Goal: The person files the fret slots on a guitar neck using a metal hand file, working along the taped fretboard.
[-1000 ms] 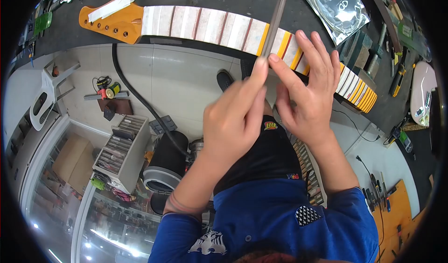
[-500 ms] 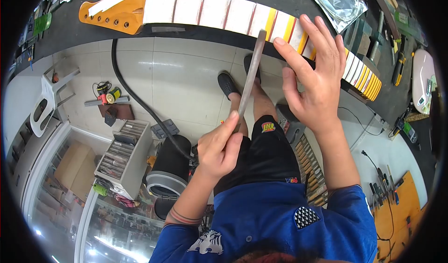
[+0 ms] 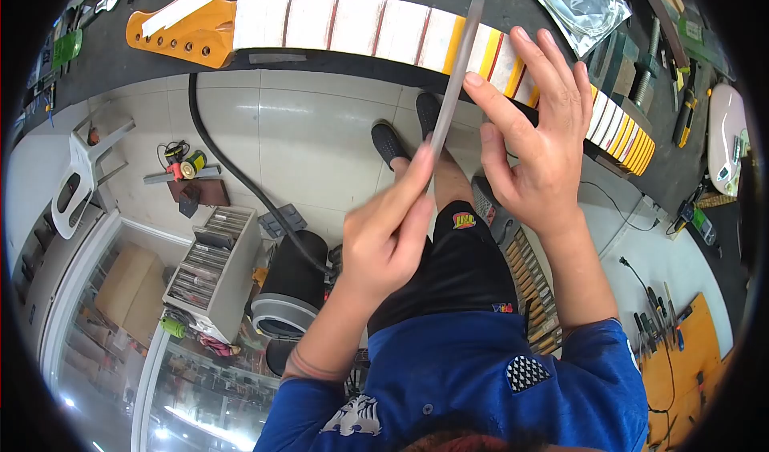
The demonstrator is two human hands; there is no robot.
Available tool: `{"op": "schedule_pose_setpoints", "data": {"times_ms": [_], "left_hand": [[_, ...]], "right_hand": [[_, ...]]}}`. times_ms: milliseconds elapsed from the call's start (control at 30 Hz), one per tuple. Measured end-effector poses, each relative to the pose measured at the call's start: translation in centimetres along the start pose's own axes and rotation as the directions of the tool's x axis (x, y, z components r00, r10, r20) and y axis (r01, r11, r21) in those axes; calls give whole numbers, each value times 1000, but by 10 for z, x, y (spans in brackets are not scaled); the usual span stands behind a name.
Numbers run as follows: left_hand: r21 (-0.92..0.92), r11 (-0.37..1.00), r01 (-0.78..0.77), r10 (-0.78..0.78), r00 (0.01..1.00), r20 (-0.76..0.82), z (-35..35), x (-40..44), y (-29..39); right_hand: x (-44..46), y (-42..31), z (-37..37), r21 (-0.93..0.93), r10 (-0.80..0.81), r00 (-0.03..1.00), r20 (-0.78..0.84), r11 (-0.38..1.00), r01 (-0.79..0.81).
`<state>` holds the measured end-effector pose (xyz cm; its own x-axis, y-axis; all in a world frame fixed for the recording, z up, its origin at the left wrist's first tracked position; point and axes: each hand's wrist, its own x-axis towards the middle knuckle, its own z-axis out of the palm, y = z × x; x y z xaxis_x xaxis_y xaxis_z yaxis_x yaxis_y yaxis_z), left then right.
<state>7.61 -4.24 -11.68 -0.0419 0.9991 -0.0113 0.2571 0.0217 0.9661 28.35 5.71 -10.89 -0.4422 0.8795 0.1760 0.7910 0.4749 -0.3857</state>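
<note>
A guitar neck [image 3: 360, 26] lies across the bench, its fretboard masked with white tape and, towards the right, yellow strips between the frets. Its amber headstock [image 3: 183, 37] points left and carries a strip of white tape. My left hand [image 3: 388, 232] is closed around the lower end of a long, flat metal file [image 3: 452, 99], blurred by motion. The file's far end lies over the fretboard near the first yellow strips. My right hand [image 3: 541, 123] is open with fingers spread. Its fingertips rest at the neck, the index tip close beside the file.
A clear plastic bag [image 3: 581, 7] lies on the dark bench [image 3: 280, 119] behind the neck. A vise-like metal tool [image 3: 641, 79] and a yellow-black cutter [image 3: 686, 119] are at the right. Below stand a black bin [image 3: 292, 272], a hose [image 3: 228, 167] and a white chair [image 3: 80, 171].
My left hand has pushed the file up and to the right, further across the fretboard. The neck appears slightly shifted left and down at its headstock end. My right hand stays nearly still.
</note>
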Motion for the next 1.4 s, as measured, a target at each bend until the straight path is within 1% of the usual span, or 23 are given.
{"op": "schedule_pose_setpoints", "data": {"times_ms": [33,133,200,233,300,333,367,467,533,567,633,667,733,867,900,967,1033,1067,1167,1267,1367,1400], "left_hand": [[-5,1000,-12,11,1000,-20,8,22,5],[-18,1000,8,-8,1000,-15,16,58,7],[-25,999,45,-45,999,-5,14,48,10],[44,999,1,0,1000,-8,9,29,7],[159,987,0,-7,999,40,-6,-27,0],[203,978,41,-59,995,81,-11,-39,3],[214,977,20,-32,998,56,-8,-43,-1],[251,966,-56,59,998,-5,5,-7,1],[263,961,-87,91,996,-5,15,40,8],[260,962,-78,80,997,2,17,57,11],[263,962,-78,79,997,6,16,55,10],[268,959,-88,90,996,5,13,36,5],[279,959,-59,61,998,4,4,-14,-4],[333,943,13,-36,997,62,-10,-47,6],[321,947,-26,18,999,29,-3,-32,3],[321,944,-70,71,997,7,12,24,4],[311,948,-70,69,998,15,15,39,8],[300,951,-70,71,997,8,14,37,7],[305,950,-74,78,997,-2,5,-15,-5],[344,939,-17,0,999,50,-17,-79,-2],[328,945,-8,-8,999,47,-22,-96,-9],[301,953,-10,4,1000,19,-21,-92,-9]], "right_hand": [[0,-1,0,2,9,1000,6,1000,-9],[2,-5,-2,6,34,999,18,999,-35],[1,-4,-3,6,26,999,24,1000,-26],[2,-3,-3,7,22,999,25,1000,-22],[1,-1,-2,8,7,1000,22,1000,-7],[0,0,-2,5,0,1000,21,1000,0],[0,1,-3,5,3,1000,21,1000,-4],[1,-1,-3,2,10,1000,24,1000,-10],[1,-2,-2,-5,15,1000,26,1000,-14],[1,-4,-3,-6,21,999,34,1000,-21],[2,-6,-5,-5,35,998,42,999,-35],[1,-5,-4,-7,22,999,36,1000,-22],[0,0,-1,-11,-2,1000,19,1000,2],[0,2,-1,-4,-11,1000,10,1000,11],[0,1,-2,-6,-5,1000,16,1000,5],[2,-3,-2,-7,9,1000,22,1000,-9],[2,-5,-4,-12,32,999,38,999,-31],[1,-5,-4,-14,25,999,40,1000,-24],[0,-3,-2,-11,10,999,31,1000,-10],[0,-2,-3,-15,5,1000,30,1000,-4],[1,-2,-2,-18,3,1000,31,1000,-2],[1,-2,-3,-19,2,1000,30,1000,-1]]}}
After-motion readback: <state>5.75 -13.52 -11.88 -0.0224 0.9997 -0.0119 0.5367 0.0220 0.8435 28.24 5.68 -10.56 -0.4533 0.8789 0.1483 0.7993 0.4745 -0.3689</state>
